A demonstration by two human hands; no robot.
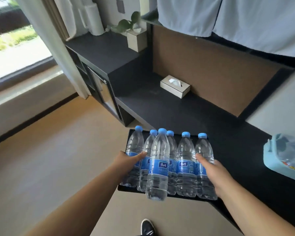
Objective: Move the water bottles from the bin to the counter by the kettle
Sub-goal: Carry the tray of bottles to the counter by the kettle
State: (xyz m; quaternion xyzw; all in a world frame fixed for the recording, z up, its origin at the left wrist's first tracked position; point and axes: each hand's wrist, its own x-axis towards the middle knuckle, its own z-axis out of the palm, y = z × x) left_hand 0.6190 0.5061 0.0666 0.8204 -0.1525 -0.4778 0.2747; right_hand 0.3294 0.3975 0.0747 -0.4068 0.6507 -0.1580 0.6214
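Several clear water bottles (157, 164) with blue caps and blue labels stand bunched upright in a row over a black tray (177, 134) at the near corner of the dark counter (160, 108). My left hand (128, 160) presses against the leftmost bottles, thumb across a label. On the other end, my right hand (213, 172) wraps the rightmost bottle, so the bunch is squeezed between both hands. One bottle sits lower and nearer to me than the others. A light blue bin (279, 160) with clear plastic inside rests at the right edge. No kettle is visible.
A tissue box (174, 88) lies on the counter near the brown back panel. A higher black shelf (106, 48) at the left carries a square planter (137, 40) and white rolls. White cloth hangs above. Below are wooden floor and my shoe (147, 227).
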